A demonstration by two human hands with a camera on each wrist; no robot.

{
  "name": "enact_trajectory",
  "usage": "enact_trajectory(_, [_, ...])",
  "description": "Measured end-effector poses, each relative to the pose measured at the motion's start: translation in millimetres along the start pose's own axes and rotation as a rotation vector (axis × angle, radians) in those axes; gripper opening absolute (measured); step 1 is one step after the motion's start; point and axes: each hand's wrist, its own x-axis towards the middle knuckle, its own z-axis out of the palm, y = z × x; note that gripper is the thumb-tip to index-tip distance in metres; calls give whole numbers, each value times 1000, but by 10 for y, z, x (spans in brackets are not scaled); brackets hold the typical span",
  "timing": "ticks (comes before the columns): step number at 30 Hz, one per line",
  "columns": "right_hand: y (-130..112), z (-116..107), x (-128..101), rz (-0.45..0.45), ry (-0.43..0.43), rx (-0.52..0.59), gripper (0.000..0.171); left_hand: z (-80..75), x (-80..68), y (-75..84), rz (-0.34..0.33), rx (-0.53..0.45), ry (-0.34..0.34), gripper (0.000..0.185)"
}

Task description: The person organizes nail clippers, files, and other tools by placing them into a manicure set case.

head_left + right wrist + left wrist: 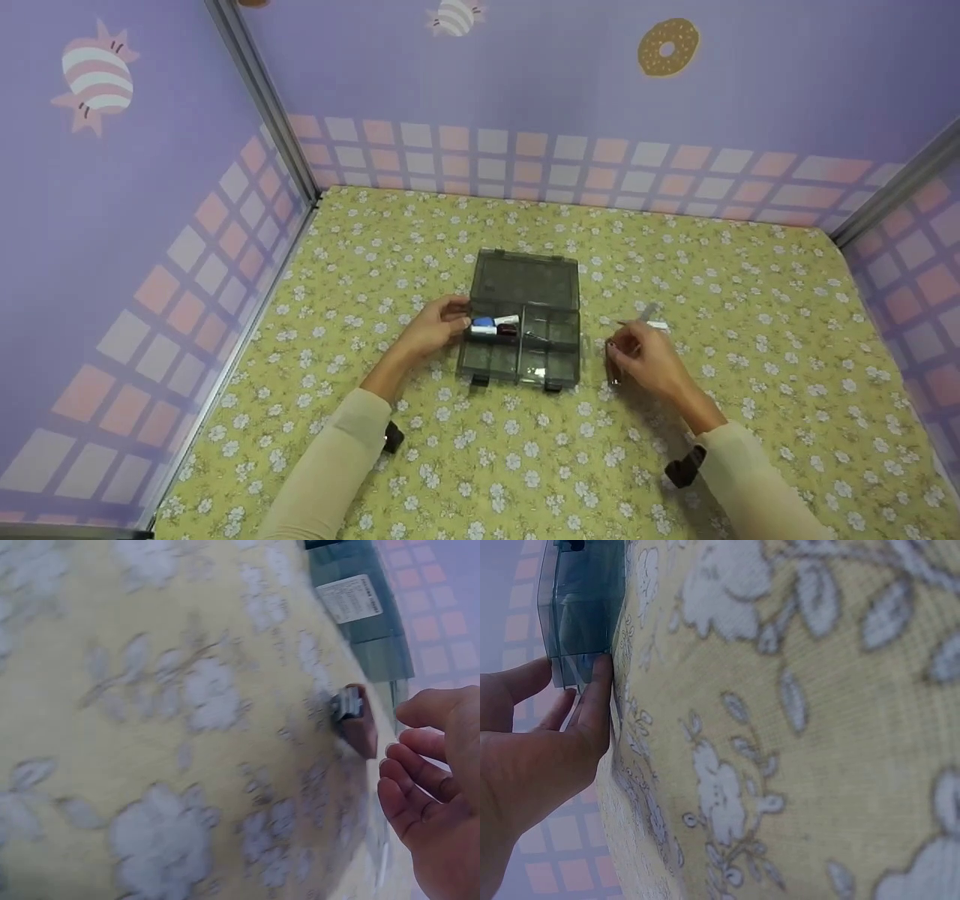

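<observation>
A dark translucent compartment box [550,365] lies on the cloth with its lid [529,281] folded back. My left hand [435,326] holds its left side, thumb and fingers about the wall; the left wrist view shows this grip too. In the box's left part lie a blue-and-white piece [484,322], white pieces and a dark red piece [508,330]; a thin metallic piece lies in the right part. To the right, my right hand [649,360] has loosely bent fingers beside a small brown piece with a metal end [361,724]. A gap shows between them in the right wrist view.
Beyond the right hand lie a greyish strip [649,309] and a white piece [658,326], partly hidden by the hand. The flowered cloth [480,457] covers the table. Purple printed panels [480,82] stand at the back and both sides.
</observation>
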Motion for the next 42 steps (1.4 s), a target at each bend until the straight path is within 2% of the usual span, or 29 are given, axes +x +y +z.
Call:
enact_trajectory(5, [43, 34, -87, 7, -16, -9, 17, 2, 6, -2, -9, -17, 4, 55])
enact_trajectory(13, [12, 99, -180, 140, -75, 37, 35, 5, 13, -7, -6, -27, 3, 53])
enact_trajectory(19, [-38, 105, -179, 182, -35, 23, 23, 7, 11, -4, -3, -35, 6, 53])
enact_trajectory(23, [-53, 97, -163, 214, -36, 14, 21, 13, 3, -6, -9, -44, 13, 53])
enact_trajectory(32, [-36, -50, -55, 183, 27, 31, 20, 31, 16, -7, -2, -42, 18, 51])
enact_trajectory(38, [-159, -135, 114, 169, 34, 77, 19, 23, 11, -2, 5, -20, 23, 52])
enact_trajectory(42, [-281, -106, 251, 113, 15, 88, 18, 27, 16, -6, 9, -3, 27, 52])
